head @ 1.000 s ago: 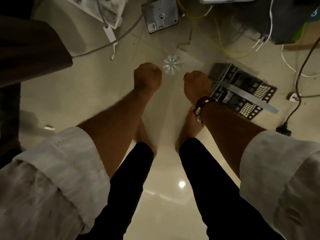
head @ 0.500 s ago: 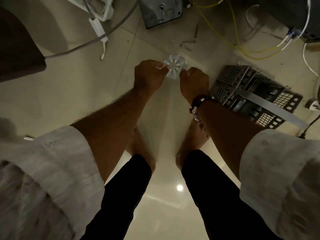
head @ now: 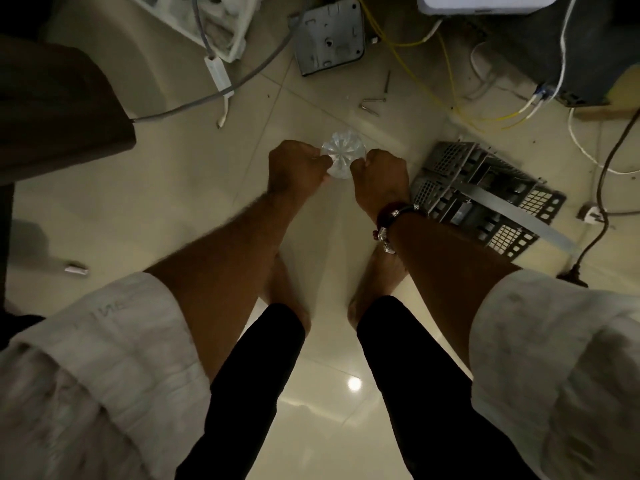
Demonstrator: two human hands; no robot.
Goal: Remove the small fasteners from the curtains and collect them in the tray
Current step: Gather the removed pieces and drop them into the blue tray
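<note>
I am standing and looking straight down at the tiled floor. My left hand and my right hand are held close together in front of me, fingers curled. Both pinch the edges of a small clear round ribbed piece between them. A faint sheer band seems to hang down from it towards my feet, but the dim light leaves that uncertain. A grey perforated tray with several compartments lies on the floor just right of my right wrist. No fastener shows clearly.
A grey metal plate lies on the floor ahead, with loose screws near it. Yellow cables and a grey cable cross the floor. Dark furniture stands at the left. A black cord and plug lie at the right.
My two fists were apart with the clear piece beyond them. They have closed in from both sides and now pinch it.
</note>
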